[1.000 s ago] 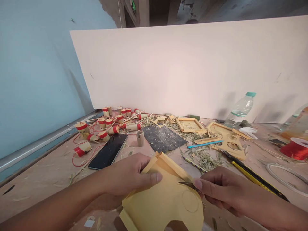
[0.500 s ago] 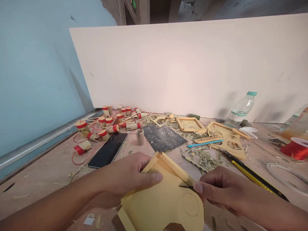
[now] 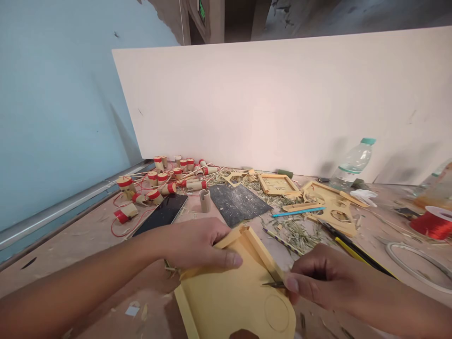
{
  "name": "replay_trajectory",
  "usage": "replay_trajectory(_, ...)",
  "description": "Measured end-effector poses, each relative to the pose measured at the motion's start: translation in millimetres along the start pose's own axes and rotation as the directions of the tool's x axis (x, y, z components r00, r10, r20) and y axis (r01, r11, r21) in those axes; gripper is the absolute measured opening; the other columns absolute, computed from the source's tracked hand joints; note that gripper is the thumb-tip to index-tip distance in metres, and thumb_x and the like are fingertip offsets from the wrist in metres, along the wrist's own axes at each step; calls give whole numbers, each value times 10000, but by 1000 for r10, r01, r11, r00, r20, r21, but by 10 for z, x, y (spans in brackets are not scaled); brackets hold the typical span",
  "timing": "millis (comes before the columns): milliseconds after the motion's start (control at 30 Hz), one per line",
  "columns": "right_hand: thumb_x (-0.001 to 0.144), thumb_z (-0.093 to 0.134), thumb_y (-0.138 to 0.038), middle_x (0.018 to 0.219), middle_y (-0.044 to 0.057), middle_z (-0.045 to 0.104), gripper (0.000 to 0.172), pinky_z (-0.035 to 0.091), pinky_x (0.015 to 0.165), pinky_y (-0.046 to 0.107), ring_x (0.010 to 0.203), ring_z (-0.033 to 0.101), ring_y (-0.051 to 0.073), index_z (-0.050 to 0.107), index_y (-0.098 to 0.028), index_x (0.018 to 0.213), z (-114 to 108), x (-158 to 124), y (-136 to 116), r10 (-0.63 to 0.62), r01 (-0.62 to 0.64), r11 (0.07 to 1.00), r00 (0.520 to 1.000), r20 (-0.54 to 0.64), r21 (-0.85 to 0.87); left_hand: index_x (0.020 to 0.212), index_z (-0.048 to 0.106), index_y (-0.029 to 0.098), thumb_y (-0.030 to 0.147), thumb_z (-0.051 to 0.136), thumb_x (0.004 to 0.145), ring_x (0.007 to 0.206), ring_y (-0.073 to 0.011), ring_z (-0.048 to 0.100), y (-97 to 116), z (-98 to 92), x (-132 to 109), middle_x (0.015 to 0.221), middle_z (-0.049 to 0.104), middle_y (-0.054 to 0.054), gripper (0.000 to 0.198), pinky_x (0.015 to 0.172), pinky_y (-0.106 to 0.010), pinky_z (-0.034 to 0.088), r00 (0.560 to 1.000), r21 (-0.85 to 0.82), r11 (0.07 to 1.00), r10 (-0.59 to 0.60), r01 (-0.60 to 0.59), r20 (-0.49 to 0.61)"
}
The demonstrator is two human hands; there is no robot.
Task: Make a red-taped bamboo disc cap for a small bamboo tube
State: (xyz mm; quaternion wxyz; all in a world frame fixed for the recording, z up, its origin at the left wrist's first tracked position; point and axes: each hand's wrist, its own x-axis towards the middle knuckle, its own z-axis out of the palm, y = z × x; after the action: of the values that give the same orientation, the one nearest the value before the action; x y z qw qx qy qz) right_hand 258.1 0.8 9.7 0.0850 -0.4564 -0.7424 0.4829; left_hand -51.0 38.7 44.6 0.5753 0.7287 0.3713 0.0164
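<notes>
Beyond the left hand [image 3: 208, 247] and the right hand [image 3: 319, 278], one broad, smooth white panel [image 3: 264, 108] spans the back of the littered, pinkish tabletop [image 3: 70, 245]. Between the hands, on their near side, is one yellow card piece [image 3: 226, 296] with folded rims, a drawn circle and a notch; the left hand grips its far left edge, thumb on top. Past the right hand lie one holed yellow card sheet [image 3: 335, 202] and one shallow, angular yellow card tray [image 3: 275, 192]; ahead of the left hand, one thin, dusty black rectangular sheet [image 3: 236, 205]. One flat, glossy black phone [image 3: 164, 214] is partly blocked by the left wrist. Well beyond the right hand is one clear plastic bottle with a teal cap [image 3: 353, 165]. Just past that hand runs one black-and-yellow cutter [image 3: 348, 242], its near end hidden by the forearm; farther right sits one spool of shiny red thread [image 3: 432, 223]. More than ten beige tubes with red-banded ends [image 3: 163, 180] crowd beyond the left hand, near one bare, notched upright tube [image 3: 205, 201]. Smaller still are one slim blue stick [image 3: 298, 212], curly straw-coloured shavings [image 3: 303, 235] and one thin dark blade [image 3: 273, 285] pinched in the right hand, its tip over the card; whether it touches, I cannot tell
</notes>
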Motion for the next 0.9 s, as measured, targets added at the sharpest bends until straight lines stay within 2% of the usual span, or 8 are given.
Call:
replay_trajectory(233,999,646,-685,661,-72,310,562,153,547,314,622,269,121,685,-190,735,-23,-46,-59,-50,49,997,999,18,54,906,718,232,584,704,971,791,-200,720,210,-99,43,890,767,-15,358,617,-214,515,999,190,982,3,5,-43)
replay_trajectory(600,946,700,-693,651,-62,343,552,177,548,316,619,295,132,728,-185,733,-7,-71,-19,-44,43,996,999,3,83,940,743,207,642,695,955,841,-239,755,469,-155,84,931,798,-49,438,625,-239,506,996,381,920,-83,90,-35)
replay_trajectory(667,958,690,-690,639,-69,310,546,164,541,318,607,271,131,741,-192,742,-1,-60,-4,-46,48,997,999,-26,64,931,721,204,606,693,965,857,-234,750,538,-154,103,963,798,-49,405,642,-243,504,997,393,916,-65,76,-42)
replay_trajectory(733,983,654,-699,624,-76,275,556,152,536,322,591,250,129,768,-200,766,-4,-39,1,-56,60,997,996,-75,50,1012,714,207,598,719,950,904,-241,738,614,-140,97,1056,792,-57,396,672,-257,500,993,457,888,4,49,-116)
replay_trajectory(767,993,628,-715,615,-78,272,575,154,534,321,581,250,128,782,-203,782,-8,-27,0,-62,68,996,993,-102,56,1106,712,212,616,728,941,945,-253,731,654,-122,77,1135,784,-69,436,701,-272,505,981,510,859,56,48,-188)
replay_trajectory(833,997,587,-753,590,-83,284,617,163,521,314,554,251,124,797,-204,808,-19,-1,-11,-57,74,992,987,-151,104,1379,638,254,658,679,966,1093,-290,710,728,-51,-9,1361,724,-88,579,833,-319,532,915,592,804,196,56,-353)
replay_trajectory(867,989,585,-769,575,-87,287,629,163,507,308,537,245,120,795,-204,810,-24,11,-20,-44,68,987,986,-161,147,1480,573,286,660,616,1009,1192,-302,682,754,8,-76,1473,667,-80,603,931,-351,528,845,601,794,259,88,-467)
replay_trajectory(900,977,591,-784,560,-91,290,636,159,491,301,522,236,116,794,-204,814,-27,20,-28,-21,54,980,985,-170,190,1502,553,313,646,573,1038,1274,-311,642,764,84,-157,1529,627,-60,572,1000,-370,511,728,631,767,365,119,-581)
